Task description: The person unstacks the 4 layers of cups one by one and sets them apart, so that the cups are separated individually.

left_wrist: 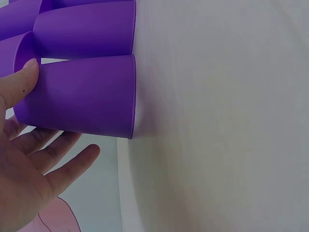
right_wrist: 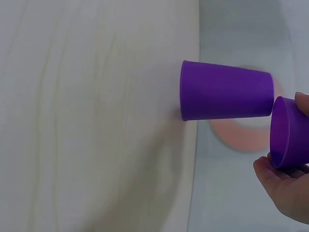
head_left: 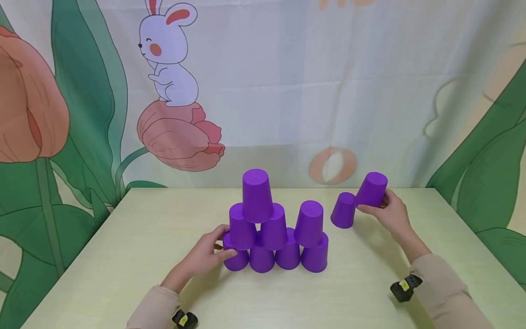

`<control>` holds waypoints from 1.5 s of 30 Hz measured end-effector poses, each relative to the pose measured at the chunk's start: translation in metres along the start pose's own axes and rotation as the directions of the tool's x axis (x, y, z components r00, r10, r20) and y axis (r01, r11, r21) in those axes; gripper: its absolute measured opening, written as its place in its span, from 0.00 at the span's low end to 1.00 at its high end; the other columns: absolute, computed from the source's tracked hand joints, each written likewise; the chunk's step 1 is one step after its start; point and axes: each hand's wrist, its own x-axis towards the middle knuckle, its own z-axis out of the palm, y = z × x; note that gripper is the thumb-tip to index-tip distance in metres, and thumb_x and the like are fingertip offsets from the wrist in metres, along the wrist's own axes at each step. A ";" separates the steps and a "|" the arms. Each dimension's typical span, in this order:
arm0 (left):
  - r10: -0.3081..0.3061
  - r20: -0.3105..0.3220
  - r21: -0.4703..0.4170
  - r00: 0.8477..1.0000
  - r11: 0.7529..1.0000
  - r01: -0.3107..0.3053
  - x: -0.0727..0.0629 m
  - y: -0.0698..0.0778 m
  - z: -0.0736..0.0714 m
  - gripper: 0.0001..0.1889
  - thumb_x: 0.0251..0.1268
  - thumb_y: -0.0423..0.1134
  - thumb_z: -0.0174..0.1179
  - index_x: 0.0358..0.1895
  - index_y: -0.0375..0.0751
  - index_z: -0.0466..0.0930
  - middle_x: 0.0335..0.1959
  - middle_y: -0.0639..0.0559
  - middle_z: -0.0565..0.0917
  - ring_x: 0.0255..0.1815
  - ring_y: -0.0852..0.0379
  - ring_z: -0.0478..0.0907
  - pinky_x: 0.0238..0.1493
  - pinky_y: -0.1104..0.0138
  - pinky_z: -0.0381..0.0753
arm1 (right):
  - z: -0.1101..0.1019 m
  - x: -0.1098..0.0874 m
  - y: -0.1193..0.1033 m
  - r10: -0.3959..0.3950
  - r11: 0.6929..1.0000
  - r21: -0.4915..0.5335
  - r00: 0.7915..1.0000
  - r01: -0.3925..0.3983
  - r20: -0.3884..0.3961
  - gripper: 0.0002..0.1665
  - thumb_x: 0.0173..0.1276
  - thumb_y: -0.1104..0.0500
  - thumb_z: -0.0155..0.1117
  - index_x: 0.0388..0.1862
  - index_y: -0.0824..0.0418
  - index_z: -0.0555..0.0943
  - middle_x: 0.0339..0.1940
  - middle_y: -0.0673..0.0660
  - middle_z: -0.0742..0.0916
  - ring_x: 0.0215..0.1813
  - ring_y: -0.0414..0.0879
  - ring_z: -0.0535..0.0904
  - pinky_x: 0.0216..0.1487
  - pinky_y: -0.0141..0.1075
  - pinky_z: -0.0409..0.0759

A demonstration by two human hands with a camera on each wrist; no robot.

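Observation:
Purple cups stand upside down in a stepped stack mid-table in the head view. The bottom row has several cups, including a front cup point(head_left: 261, 259); three more sit above, such as the right one point(head_left: 309, 224). A single top cup point(head_left: 256, 194) rests over the left pair. My left hand point(head_left: 207, 250) is around the leftmost bottom cup point(left_wrist: 87, 96), thumb near its upper end and fairly straight fingers along its far side. My right hand point(head_left: 390, 212) grips a tilted cup point(head_left: 371, 189) raised off the table, beside a separate upside-down cup point(right_wrist: 227, 91).
The pale table point(head_left: 164, 219) ends at a printed curtain point(head_left: 267, 114) with a rabbit and flowers. Small black devices, one on the left point(head_left: 185, 319) and one on the right point(head_left: 406, 288), are at the sleeves.

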 end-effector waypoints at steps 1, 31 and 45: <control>0.000 -0.001 0.002 1.000 1.000 0.000 0.000 0.000 0.000 0.24 0.59 0.37 0.60 0.58 0.37 0.66 0.47 0.46 0.79 0.45 0.51 0.76 0.42 0.59 0.76 | 0.000 0.001 0.002 0.000 1.000 -0.003 1.000 0.000 -0.002 0.47 0.57 0.48 0.67 0.66 0.69 0.56 0.60 0.72 0.69 0.59 0.65 0.66 0.57 0.56 0.66; 0.017 0.004 0.001 1.000 1.000 -0.017 -0.002 -0.003 0.001 0.25 0.59 0.36 0.61 0.58 0.35 0.65 0.47 0.46 0.79 0.44 0.51 0.76 0.40 0.60 0.76 | -0.006 0.022 0.047 0.098 0.982 -0.171 0.988 -0.077 0.119 0.49 0.52 0.55 0.70 0.63 0.77 0.54 0.58 0.77 0.67 0.58 0.68 0.65 0.58 0.58 0.62; 0.014 0.002 0.018 1.000 1.000 -0.014 -0.004 -0.005 0.000 0.24 0.59 0.37 0.61 0.57 0.37 0.66 0.47 0.46 0.79 0.44 0.50 0.76 0.41 0.59 0.76 | -0.004 0.026 0.060 0.135 0.970 -0.229 0.966 -0.083 0.221 0.52 0.50 0.54 0.72 0.62 0.79 0.54 0.57 0.79 0.68 0.58 0.69 0.65 0.58 0.59 0.61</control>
